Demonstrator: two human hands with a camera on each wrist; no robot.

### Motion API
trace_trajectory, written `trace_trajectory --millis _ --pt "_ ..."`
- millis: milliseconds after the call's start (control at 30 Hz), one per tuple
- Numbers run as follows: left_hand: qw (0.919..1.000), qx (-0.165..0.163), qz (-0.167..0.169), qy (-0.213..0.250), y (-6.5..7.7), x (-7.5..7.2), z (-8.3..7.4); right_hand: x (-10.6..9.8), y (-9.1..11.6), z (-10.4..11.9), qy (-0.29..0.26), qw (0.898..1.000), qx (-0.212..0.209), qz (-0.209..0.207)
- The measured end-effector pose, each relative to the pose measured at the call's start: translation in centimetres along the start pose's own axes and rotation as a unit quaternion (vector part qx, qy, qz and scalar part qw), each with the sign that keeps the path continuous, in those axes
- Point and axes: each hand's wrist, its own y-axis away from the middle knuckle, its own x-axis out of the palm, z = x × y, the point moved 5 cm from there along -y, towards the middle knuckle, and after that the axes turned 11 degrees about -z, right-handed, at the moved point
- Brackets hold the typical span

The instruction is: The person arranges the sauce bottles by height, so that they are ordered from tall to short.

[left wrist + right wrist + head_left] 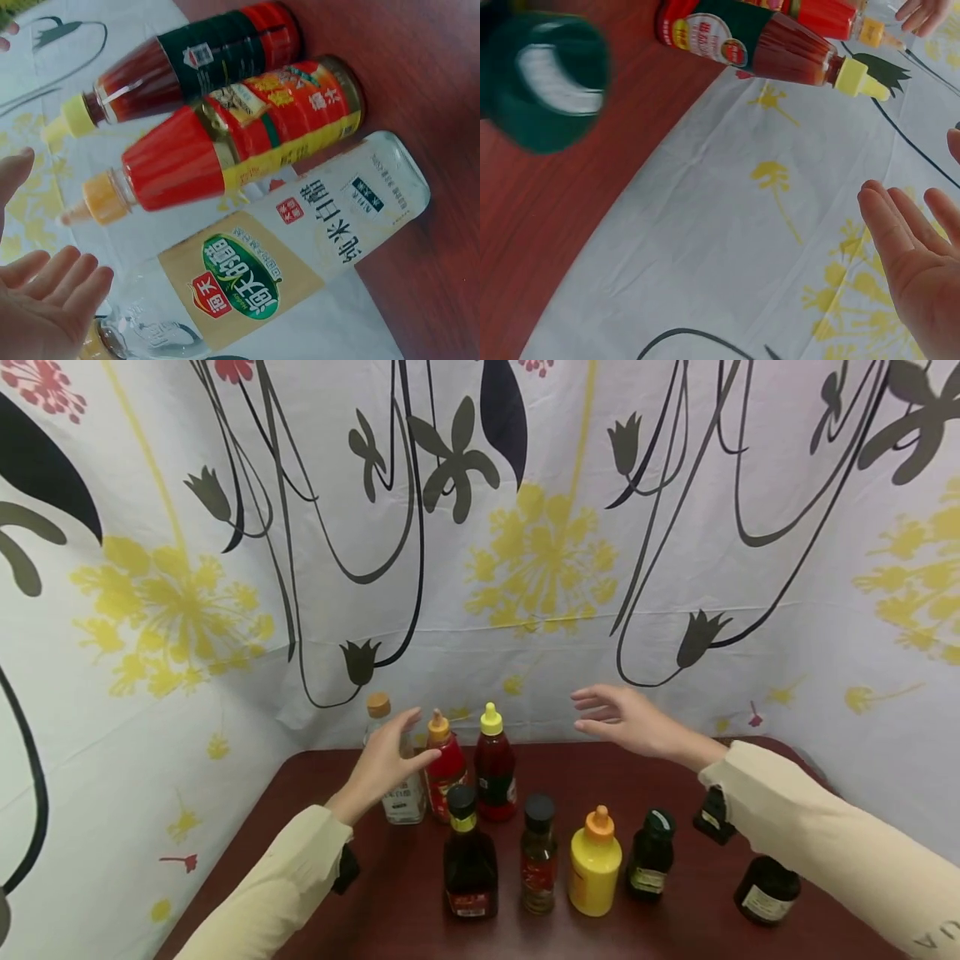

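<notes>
My left hand (pixel 384 767) is held in the air with relaxed, spread fingers, in front of a clear glass vinegar bottle (pixel 247 277) with an orange cap. Beside that bottle stand a red sauce bottle (pixel 447 766) with an orange nozzle and a dark red sauce bottle (pixel 495 777) with a yellow nozzle. No bottle is in its grasp. My right hand (pixel 630 720), fingers loosely extended, hovers over the table's back right part and holds nothing. Below it in the head view is a dark jar with a green lid (pixel 651 856).
Along the front stand a dark soy-sauce-like bottle (pixel 471 868), a slim bottle with a black cap (pixel 538 860) and a yellow squeeze bottle (pixel 596 872). A dark labelled jar (pixel 767 891) is at the right. Patterned cloth (pixel 450 585) hangs behind the dark red table (pixel 405 902).
</notes>
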Motion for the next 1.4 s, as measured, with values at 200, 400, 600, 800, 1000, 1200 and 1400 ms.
trace_trajectory --millis 200,400,600,800,1000,1200,1400 --pt "0.9988 0.027 -0.03 0.027 1.6 -1.0 -0.3 -1.4 2.6 -0.4 -0.004 1.0 0.006 -0.021" --pt "0.9919 0.028 -0.025 0.121 3.2 -1.4 -0.7 -3.5 5.4 -0.6 0.005 0.998 0.022 -0.053" --pt "0.9844 0.037 -0.012 0.172 4.6 -1.2 -1.7 -5.8 8.1 -1.2 0.028 0.995 0.023 -0.091" --pt "0.9803 0.042 0.009 0.193 6.1 -1.3 -4.2 -7.3 10.9 -3.0 0.019 0.991 0.015 -0.134" --pt "0.9774 0.015 0.038 0.207 6.9 -0.5 -5.5 -8.3 14.5 -6.6 0.042 0.987 0.044 -0.147" --pt "0.97 -0.017 0.055 0.236 7.5 1.7 -4.1 -9.0 17.7 -10.8 0.132 0.971 0.126 -0.152" --pt "0.9707 -0.028 0.061 0.231 7.9 3.9 -2.0 -8.6 19.9 -13.0 0.156 0.963 0.157 -0.157"
